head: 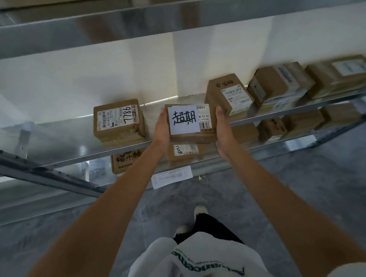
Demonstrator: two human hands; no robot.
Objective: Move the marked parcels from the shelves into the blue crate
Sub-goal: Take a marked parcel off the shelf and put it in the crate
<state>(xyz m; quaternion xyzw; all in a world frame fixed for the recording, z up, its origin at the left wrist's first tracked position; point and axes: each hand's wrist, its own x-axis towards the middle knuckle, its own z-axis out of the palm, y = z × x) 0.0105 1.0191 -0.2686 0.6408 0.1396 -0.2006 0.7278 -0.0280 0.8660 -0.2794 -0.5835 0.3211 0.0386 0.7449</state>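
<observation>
The marked parcel (190, 125) sat at the front edge of the middle shelf (72, 142), just right of centre in my view, a brown carton with a white note (183, 119) bearing handwritten characters stuck across its top. The note covered most of the lid, and only a strip of the shipping label (204, 116) showed at its 3 o'clock side. The carton's long axis ran roughly from 9 to 3 o'clock, its near face toward me. My left hand (161, 131) pressed flat against its 9 o'clock side, my right hand (221, 130) against its 3 o'clock side, fingers straight, the parcel clamped between my palms; my fingertips beyond it were hidden.

At 9 o'clock, apart from it, stood a carton numbered in marker (118, 121). At 2 o'clock a tilted carton (228, 94) lay just behind my right hand, and further cartons (281, 84) toward 3 o'clock were too blurred to read. Below, the lower shelf's boxes (184, 152) were partly hidden by the shelf edge and my wrists. The upper shelf (171, 18) was cut off at 12 o'clock.
</observation>
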